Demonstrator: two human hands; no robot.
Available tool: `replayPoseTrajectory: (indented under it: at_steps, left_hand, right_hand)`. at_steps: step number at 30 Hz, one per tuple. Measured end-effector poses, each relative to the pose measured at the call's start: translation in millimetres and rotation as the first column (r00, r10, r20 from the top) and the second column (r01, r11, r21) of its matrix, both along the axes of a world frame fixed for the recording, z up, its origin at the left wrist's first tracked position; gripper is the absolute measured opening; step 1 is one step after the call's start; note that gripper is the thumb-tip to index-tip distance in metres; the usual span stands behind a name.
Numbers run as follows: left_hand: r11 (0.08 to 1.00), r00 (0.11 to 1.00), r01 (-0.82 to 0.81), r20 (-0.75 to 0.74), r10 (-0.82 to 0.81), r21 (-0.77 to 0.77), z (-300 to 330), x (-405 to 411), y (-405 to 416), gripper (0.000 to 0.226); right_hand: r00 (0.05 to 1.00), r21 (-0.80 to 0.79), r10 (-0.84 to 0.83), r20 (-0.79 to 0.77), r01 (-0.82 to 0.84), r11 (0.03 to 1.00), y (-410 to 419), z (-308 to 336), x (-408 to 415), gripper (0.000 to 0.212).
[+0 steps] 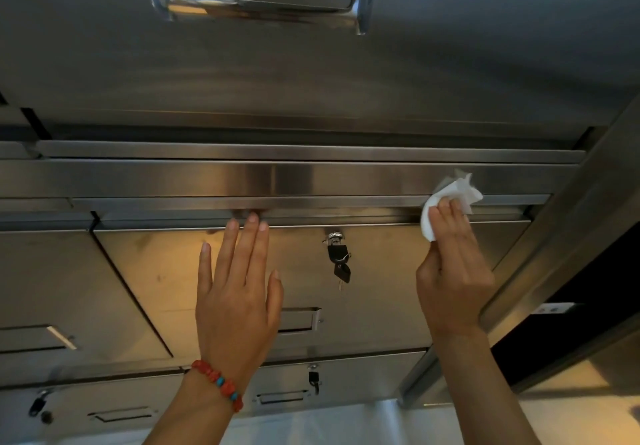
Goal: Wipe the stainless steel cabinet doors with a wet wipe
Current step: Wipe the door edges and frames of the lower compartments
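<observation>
Right hand (453,271): pinches wipe (450,202), bunched, poking up past the fingertips onto the rail (311,178).
Left hand (239,292): flat, fingers straight, pressing door (156,282) left of the wipe.
Lock (335,238): between the hands, keys (341,264) hanging down.

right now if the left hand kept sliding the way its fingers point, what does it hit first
The left hand points up the cabinet door; its fingertips are already at the steel ledge over the door, so it would probably meet that first, though depth is unclear.

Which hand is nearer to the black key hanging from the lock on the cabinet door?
Left. The left hand lies flat on the door just left of the black key; the right hand holds the wet wipe farther right, near the door's upper edge.
</observation>
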State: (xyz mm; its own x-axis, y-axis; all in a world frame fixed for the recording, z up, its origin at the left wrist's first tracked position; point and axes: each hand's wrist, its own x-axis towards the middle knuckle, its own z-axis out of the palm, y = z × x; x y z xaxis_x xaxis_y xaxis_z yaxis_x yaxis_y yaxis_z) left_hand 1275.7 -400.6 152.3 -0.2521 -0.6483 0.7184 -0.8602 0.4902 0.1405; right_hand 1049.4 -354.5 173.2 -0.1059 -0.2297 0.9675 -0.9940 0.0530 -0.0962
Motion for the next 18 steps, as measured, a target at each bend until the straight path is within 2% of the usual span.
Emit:
replayPoseTrajectory:
  at_steps: [4,9,18]
  left_hand:
    - [1.0,1.0,-0.005,0.012,0.005,-0.005,0.7,0.3,0.7,0.053]
    - [1.0,1.0,-0.001,0.013,0.001,-0.001,1.7,1.8,0.6,0.053]
    - [1.0,1.0,0.009,0.014,-0.009,0.023,1.4,2.0,1.3,0.054]
  right_hand:
    - [0.999,0.028,-0.003,-0.042,0.005,1.0,4.0,-0.9,-13.7,0.025]
    - [0.995,-0.024,-0.084,0.062,0.086,0.996,4.5,1.7,-15.1,0.033]
    - [0.999,-0.01,0.003,0.047,-0.002,1.0,-2.1,4.2,13.6,0.025]
